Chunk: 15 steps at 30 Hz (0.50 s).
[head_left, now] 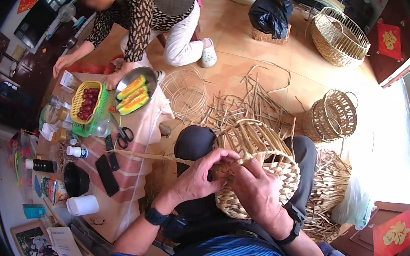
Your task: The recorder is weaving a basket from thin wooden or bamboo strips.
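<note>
A half-woven straw basket rests on my lap, its open ribs pointing away from me. My left hand pinches a flat straw strip at the basket's rim; the strip runs off to the left. My right hand lies on the woven wall just beside it, fingers pressing the weave. Both wrists wear black bands.
Another person crouches at the far left, holding a metal bowl of sliced fruit. A low table carries a yellow fruit basket, scissors, bottles and a phone. Loose straw and finished baskets cover the floor.
</note>
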Tool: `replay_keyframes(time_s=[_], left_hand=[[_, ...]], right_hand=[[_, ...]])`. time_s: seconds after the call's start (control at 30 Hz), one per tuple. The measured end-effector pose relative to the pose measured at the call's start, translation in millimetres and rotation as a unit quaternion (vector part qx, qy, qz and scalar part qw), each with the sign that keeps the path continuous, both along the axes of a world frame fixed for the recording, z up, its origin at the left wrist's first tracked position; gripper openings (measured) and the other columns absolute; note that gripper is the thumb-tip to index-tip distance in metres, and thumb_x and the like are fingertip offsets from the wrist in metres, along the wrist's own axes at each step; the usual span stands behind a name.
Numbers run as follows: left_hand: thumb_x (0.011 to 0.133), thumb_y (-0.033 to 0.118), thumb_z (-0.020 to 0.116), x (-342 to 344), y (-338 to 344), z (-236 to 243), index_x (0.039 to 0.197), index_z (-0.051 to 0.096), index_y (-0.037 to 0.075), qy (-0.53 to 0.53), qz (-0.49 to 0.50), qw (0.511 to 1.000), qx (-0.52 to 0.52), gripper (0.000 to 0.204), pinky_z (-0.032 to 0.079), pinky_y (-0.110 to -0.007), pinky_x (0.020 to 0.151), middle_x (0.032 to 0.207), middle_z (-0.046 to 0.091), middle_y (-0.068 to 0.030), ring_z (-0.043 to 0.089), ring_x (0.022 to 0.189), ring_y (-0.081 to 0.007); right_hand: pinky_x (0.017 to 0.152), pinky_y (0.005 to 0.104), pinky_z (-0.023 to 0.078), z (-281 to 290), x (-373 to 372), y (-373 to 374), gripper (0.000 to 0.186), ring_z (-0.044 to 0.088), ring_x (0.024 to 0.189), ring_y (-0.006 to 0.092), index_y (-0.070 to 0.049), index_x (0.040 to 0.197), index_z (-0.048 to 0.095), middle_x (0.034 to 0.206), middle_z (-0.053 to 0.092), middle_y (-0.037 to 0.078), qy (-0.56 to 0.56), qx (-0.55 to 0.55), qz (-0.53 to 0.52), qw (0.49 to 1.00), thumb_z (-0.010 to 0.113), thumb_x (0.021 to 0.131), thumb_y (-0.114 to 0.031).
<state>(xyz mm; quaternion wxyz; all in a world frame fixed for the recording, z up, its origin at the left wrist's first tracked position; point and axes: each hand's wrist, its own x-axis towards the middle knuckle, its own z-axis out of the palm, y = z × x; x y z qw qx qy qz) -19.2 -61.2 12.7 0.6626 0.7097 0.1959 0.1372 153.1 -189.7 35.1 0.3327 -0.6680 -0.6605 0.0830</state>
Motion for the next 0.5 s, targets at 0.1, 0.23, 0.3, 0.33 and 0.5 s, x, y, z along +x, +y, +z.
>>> replay_keyframes(time_s=[0.1,0.23,0.3,0.33,0.5], left_hand=[[0.085,-0.007,0.075,-5.4,-4.6,-4.4,0.143,0.061,0.005,-0.033,0.049,0.993,0.102,0.061,0.047,-0.038,0.118,0.149,0.053,-0.0091,0.056,0.141,-0.0244],[0.092,0.008,0.086,-20.8,-2.5,-11.9,0.137,0.064,0.004,-0.07,0.106,0.992,0.0,0.05,0.051,-0.038,0.114,0.145,0.055,-0.0092,0.059,0.137,-0.0222],[0.092,0.025,0.092,-25.9,-0.2,-14.1,0.125,0.07,0.003,0.004,0.116,0.987,0.114,0.045,0.055,-0.037,0.109,0.132,0.062,-0.0087,0.066,0.124,-0.0214],[0.092,0.025,0.092,-24.1,-1.8,-12.7,0.125,0.07,0.003,0.002,0.116,0.987,0.11,0.045,0.055,-0.037,0.109,0.132,0.062,-0.0087,0.066,0.124,-0.0214],[0.089,0.034,0.094,-14.4,-16.0,-3.9,0.105,0.074,0.002,0.01,0.166,0.975,0.144,0.041,0.057,-0.035,0.099,0.109,0.071,-0.0081,0.071,0.105,-0.0223]], right_hand=[[0.064,0.0384,0.059,-11.3,5.5,-6.3,0.026,0.073,0.078,0.0267,-0.01,0.108,0.074,0.093,0.064,0.007,0.079,0.035,-0.021,0.996,0.079,0.085,0.001],[0.066,0.0337,0.057,-10.5,9.9,-15.6,0.029,0.07,0.074,0.023,-0.005,0.11,0.078,0.095,0.066,0.01,0.268,0.033,-0.025,0.963,0.082,0.084,0.007],[0.067,0.0339,0.057,-10.9,14.1,-19.7,0.029,0.07,0.075,0.0228,-0.005,0.111,0.077,0.094,0.065,0.01,0.262,0.011,-0.026,0.965,0.082,0.084,0.008],[0.067,0.0341,0.057,-11.1,16.1,-21.7,0.03,0.07,0.075,0.0227,-0.004,0.111,0.077,0.093,0.065,0.011,0.258,-0.007,-0.027,0.966,0.081,0.084,0.008],[0.066,0.0379,0.06,3.2,16.0,-26.7,0.029,0.071,0.077,0.0252,-0.007,0.114,0.073,0.096,0.065,0.009,0.152,-0.02,0.019,0.988,0.08,0.087,0.003]])
